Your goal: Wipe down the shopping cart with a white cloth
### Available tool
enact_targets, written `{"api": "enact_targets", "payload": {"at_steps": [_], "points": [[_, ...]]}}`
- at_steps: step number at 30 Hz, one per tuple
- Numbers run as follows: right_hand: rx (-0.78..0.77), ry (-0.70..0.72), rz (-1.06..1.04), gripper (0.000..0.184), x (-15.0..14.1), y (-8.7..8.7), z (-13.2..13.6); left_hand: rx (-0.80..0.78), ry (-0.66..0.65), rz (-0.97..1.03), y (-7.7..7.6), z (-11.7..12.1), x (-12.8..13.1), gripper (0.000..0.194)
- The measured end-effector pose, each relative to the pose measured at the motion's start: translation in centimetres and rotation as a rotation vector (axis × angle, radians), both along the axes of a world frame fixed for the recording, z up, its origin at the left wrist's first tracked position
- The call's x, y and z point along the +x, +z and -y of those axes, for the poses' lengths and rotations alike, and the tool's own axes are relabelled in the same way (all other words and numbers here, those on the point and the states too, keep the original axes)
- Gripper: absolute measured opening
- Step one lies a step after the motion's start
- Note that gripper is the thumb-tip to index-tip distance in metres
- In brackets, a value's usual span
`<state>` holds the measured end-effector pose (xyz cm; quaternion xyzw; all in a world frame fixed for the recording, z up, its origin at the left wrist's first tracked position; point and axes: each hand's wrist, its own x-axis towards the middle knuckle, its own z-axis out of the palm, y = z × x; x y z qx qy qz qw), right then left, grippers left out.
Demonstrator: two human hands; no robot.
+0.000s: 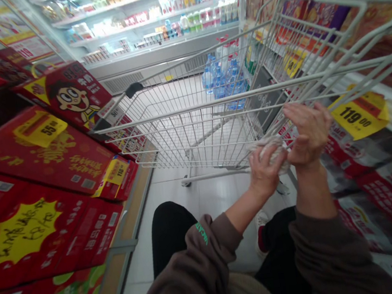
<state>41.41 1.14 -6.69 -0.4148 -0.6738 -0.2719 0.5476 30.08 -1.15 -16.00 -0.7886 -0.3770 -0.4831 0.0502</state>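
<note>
Head view. Cloth (267,142): whitish, bunched, right of centre in the frame, against the near side of the wire cart (212,103). Your left hand (265,169) is curled over it, fingers mostly closed, cloth under them. Your right hand (309,133), just beside it toward the right, is partly open, fingers loosely extended near the cart's wires; cannot tell whether it touches wire or cloth.

Handling (judged): cloth light, soft, limp; crushing does no harm, but loose folds could snag on wire. Best hold: the thick bunched middle, full-finger grip. Cart frame stiff, probably smooth and a little slippery; heavier, and liable to roll on its wheels if pushed. Take it by the thick upper rail rather than the thin wires.

Surroundings: red cartons (36,155), left of frame; bottled water (215,78), upper centre, beyond the near wires; yellow price tag (359,114), right.
</note>
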Motion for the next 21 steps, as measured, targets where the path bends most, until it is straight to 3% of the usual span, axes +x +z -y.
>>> {"api": "enact_targets", "payload": {"at_steps": [2,5,10,12,15,19,21], "points": [[-0.016,-0.019,-0.005,0.066,0.1,0.0,0.0,0.102,-0.022,-0.049,-0.1,-0.1,0.8,0.030],[-0.007,-0.020,-0.021,0.066,0.5,0.1,0.1,0.161,0.048,-0.072,-0.6,-0.8,1.4,0.027],[0.023,-0.025,-0.032,0.066,1.2,-0.1,0.1,-0.026,0.088,-0.366,-3.7,-1.0,-0.9,0.020],[0.005,-0.038,-0.032,0.066,1.4,-0.3,0.0,-0.092,0.085,-0.386,-4.6,-0.4,-1.9,0.020],[0.012,-0.025,-0.044,0.065,1.3,-0.4,-0.1,0.002,0.093,-0.287,-4.2,0.0,-2.5,0.030],[-0.005,-0.060,-0.057,0.068,1.0,-0.1,0.1,0.164,0.147,-0.129,-2.7,-1.7,-2.7,0.034],[-0.020,-0.119,-0.028,0.073,0.8,0.0,0.2,0.177,0.164,-0.113,-3.1,-2.6,-3.5,0.030]]}}
